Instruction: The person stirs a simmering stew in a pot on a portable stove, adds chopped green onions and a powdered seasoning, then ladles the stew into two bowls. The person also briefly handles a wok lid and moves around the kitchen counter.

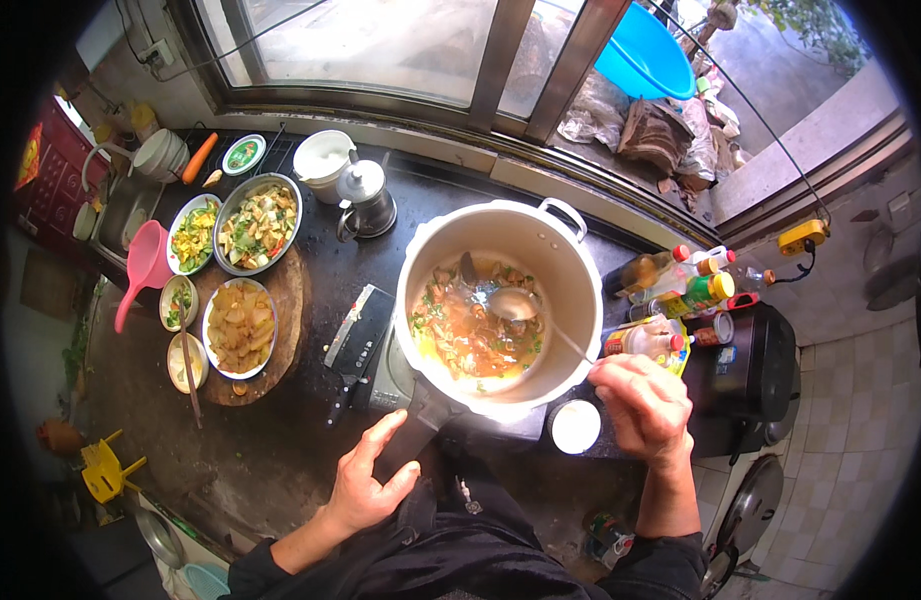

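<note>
A large metal pot [499, 212] holds reddish broth [468, 337] with chopped meat and green bits floating in it. My right hand [644, 405], at the pot's right rim, grips the thin handle of a metal ladle [513, 304]. The ladle's bowl is down in the pot, at the broth. My left hand [370, 472] is around the end of the pot's black long handle [415, 431], with thumb and forefinger on either side; the other fingers are hidden. Beneath the pot, part of a stove [391, 382] shows. Close by on the left lies a cleaver [359, 337].
Filled dishes, including a bowl of sliced vegetable [240, 328], crowd the round chopping board [291, 322] and its surroundings. A metal pitcher [366, 199] stands behind. Sauce bottles [648, 337] and a black appliance [753, 364] are on the right. A white round container [575, 426] sits near my right hand.
</note>
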`<state>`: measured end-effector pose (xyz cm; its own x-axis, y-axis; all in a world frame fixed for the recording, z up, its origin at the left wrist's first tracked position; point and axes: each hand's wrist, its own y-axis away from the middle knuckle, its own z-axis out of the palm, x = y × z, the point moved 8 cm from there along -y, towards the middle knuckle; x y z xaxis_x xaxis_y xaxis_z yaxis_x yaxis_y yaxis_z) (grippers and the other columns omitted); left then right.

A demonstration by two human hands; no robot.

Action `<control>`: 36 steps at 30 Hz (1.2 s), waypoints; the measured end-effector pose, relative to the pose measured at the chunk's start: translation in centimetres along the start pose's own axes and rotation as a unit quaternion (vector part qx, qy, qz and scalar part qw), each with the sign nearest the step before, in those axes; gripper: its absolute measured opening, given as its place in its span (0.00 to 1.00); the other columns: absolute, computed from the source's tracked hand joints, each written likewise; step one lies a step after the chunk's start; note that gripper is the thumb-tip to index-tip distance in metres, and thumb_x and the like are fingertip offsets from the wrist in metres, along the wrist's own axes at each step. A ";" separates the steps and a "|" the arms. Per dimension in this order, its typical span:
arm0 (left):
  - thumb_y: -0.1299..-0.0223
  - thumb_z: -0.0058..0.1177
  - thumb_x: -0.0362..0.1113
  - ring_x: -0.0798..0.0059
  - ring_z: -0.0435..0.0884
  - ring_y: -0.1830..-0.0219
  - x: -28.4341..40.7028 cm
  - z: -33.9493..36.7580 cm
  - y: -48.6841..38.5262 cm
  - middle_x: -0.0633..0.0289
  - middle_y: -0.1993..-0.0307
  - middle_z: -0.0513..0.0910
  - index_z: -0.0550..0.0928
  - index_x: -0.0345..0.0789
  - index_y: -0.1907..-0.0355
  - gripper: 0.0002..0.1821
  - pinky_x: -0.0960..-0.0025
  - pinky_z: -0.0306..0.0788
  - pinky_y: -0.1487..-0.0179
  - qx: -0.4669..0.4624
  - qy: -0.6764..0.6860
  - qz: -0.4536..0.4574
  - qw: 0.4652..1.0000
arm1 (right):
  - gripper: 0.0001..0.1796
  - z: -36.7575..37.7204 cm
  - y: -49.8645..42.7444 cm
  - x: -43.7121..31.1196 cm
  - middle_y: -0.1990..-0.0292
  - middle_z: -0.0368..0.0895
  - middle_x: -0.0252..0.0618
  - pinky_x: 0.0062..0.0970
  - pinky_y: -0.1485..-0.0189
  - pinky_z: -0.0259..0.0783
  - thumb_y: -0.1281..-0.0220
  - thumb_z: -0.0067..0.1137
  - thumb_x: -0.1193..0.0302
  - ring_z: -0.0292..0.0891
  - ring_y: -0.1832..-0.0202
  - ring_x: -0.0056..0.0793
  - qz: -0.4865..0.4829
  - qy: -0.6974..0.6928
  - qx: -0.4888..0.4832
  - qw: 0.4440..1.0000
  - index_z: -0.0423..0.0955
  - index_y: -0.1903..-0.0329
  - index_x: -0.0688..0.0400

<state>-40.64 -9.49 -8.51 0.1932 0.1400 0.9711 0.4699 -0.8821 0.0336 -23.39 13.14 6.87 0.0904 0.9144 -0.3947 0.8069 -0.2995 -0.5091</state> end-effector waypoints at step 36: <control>0.44 0.69 0.28 0.62 0.83 0.39 0.2 -0.1 -0.1 0.49 0.39 0.82 0.75 0.31 0.32 0.35 0.64 0.75 0.35 0.046 -0.013 0.016 0.999 | 0.21 5.4 -1.7 1.1 0.53 0.84 0.44 0.38 0.51 0.82 0.50 0.65 0.85 0.84 0.53 0.45 -0.105 -0.028 -0.095 0.990 0.81 0.51 0.59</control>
<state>-40.69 -9.43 -8.26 0.2316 0.1254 0.9647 0.5406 -0.8410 -0.0204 -27.81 13.21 3.20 -0.1193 0.9329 -0.3398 0.8999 -0.0430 -0.4339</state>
